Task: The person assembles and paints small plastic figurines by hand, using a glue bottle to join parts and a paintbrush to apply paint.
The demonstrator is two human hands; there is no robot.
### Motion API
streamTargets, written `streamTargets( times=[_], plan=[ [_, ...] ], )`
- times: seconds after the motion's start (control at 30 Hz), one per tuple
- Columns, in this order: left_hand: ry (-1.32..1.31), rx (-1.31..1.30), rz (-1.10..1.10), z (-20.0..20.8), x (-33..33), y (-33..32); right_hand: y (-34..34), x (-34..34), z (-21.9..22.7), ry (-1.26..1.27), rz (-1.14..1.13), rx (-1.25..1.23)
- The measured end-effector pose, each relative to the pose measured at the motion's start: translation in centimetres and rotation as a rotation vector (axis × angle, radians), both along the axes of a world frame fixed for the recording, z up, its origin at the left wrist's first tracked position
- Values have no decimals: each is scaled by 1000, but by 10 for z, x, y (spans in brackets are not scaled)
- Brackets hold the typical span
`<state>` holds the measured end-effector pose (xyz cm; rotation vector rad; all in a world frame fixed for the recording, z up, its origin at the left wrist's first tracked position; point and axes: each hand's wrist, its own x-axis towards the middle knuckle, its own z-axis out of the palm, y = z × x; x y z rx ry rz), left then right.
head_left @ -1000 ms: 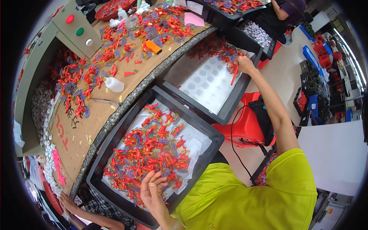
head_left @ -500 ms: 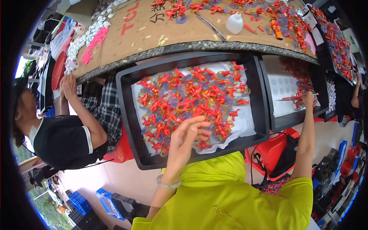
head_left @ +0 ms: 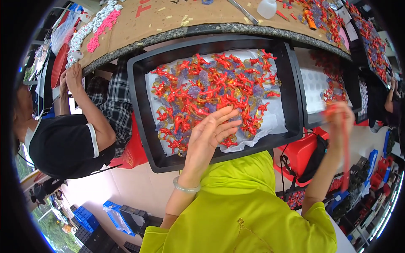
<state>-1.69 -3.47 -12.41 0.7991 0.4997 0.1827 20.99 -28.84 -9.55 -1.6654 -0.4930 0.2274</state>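
My left hand (head_left: 209,137), a pale bangle on its wrist, hovers over the near part of a black tray (head_left: 139,114). Its fingers are stretched and lightly bent; nothing shows in them. Beneath it lies a pile of small red figures (head_left: 181,122) mixed with clear yellow and purple pieces, on white paper (head_left: 274,122). Off to the right, my right hand (head_left: 341,122) is smeared by motion, closed around a thin red stick-like tool (head_left: 346,160) that points downward. It is near a second black tray (head_left: 312,122), which holds a white sheet and more red and purple pieces.
Beyond the trays runs a cardboard-covered table (head_left: 160,29) with a white bottle (head_left: 267,8), tweezers (head_left: 244,12), an orange tube (head_left: 311,22) and piled parts. A co-worker (head_left: 63,143) sits at the left. A red chair (head_left: 299,166) stands below the right tray.
My right hand has drawn back toward me from the right tray, and the red tool has swung from sideways to downward. My left hand remains over the pile. The view has shifted slightly.
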Motion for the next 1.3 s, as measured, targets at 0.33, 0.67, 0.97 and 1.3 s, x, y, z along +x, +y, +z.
streamTargets(
  times=[0.33,0.67,0.97,1.3],
  plan=[
    [-10,107,53,-2,-19,-7,142,-90,-15,468,654,59],
    [-8,-19,128,4,-24,3,137,-85,3,345,663,136],
    [55,-7,120,2,-25,9,142,-90,6,23,570,127],
    [158,130,102,-3,-29,9,150,-79,6,-317,788,-134]
  ],
)
